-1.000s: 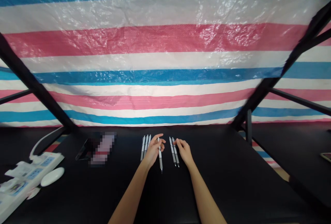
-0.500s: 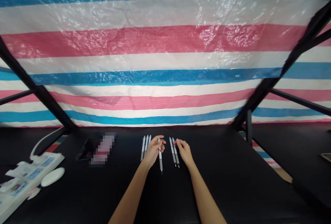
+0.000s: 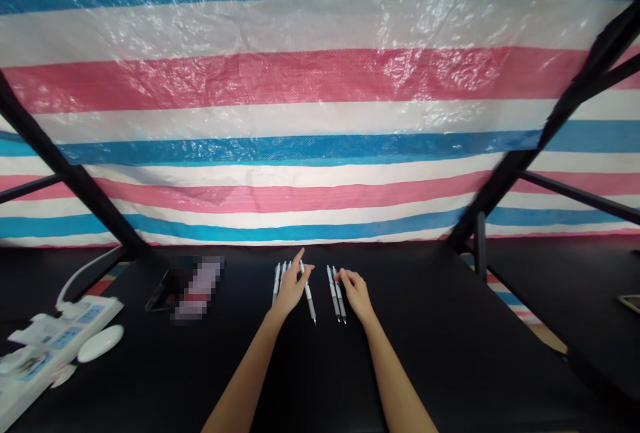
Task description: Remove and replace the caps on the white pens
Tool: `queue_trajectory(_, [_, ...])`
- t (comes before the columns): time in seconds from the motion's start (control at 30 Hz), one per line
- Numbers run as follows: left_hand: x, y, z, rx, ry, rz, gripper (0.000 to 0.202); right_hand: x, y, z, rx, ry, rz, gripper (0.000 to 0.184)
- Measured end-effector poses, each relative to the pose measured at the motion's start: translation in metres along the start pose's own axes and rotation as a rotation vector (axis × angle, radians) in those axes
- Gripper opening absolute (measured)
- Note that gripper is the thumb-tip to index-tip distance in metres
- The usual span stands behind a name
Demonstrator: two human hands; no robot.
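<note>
The mid pen (image 3: pixel 309 298) lies on the black surface (image 3: pixel 450 353), white on top & gray down low, tip pointing abt 6 o'clock. Counting from that pen, the L hand (image 3: pixel 289 291) is at 9 o'clock, right beside it. Its grip is apart: pointer finger up to abt 12, thumb out to abt 2 by the pen's top; can't tell if they touch. 3 pens (image 3: pixel 277 281) lie in a row at 10 o'clock, partly hid by the L hand. 2 pens (image 3: pixel 333 295) lie close tog. at 3 o'clock. The R hand (image 3: pixel 357 293) is just past them, fingertips bunched at the top of the closer one; can't tell if its grip is clamped. Far off near 9: dark flat thing (image 3: pixel 165 289), white oval thing (image 3: pixel 101 343), power strip (image 3: pixel 66 338). Striped sheet (image 3: pixel 300 76) at 12.
</note>
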State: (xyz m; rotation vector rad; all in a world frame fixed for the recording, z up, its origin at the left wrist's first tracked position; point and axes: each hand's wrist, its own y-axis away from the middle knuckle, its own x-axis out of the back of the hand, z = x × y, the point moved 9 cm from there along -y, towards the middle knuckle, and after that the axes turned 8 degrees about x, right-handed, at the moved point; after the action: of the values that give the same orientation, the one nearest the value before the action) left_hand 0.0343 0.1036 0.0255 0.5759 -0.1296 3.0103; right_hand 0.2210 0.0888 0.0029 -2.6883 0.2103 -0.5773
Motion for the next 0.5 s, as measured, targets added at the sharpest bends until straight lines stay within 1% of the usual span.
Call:
queue_trajectory(0.1, [0.012,-0.007,-0.001,-0.067,-0.357,0.113,0.055,0.0,0.0,0.0,-0.006,-0.005,0.002,0.051])
queue_trajectory(0.17, [0.015,-0.012,-0.004,-0.097,-0.524,0.151,0.05,0.001,0.0,-0.001,-0.01,-0.004,0.004,0.052])
queue_trajectory(0.23, [0.015,-0.016,-0.01,-0.115,-0.642,0.162,0.047,0.001,0.0,-0.002,-0.009,0.004,0.003,0.052])
queue_trajectory(0.37, [0.014,-0.021,-0.023,-0.113,-0.793,0.165,0.041,0.001,0.0,-0.004,-0.001,0.015,-0.001,0.052])
queue_trajectory(0.5, [0.013,-0.022,-0.028,-0.11,-0.804,0.164,0.038,0.0,-0.001,-0.006,0.012,0.027,-0.011,0.052])
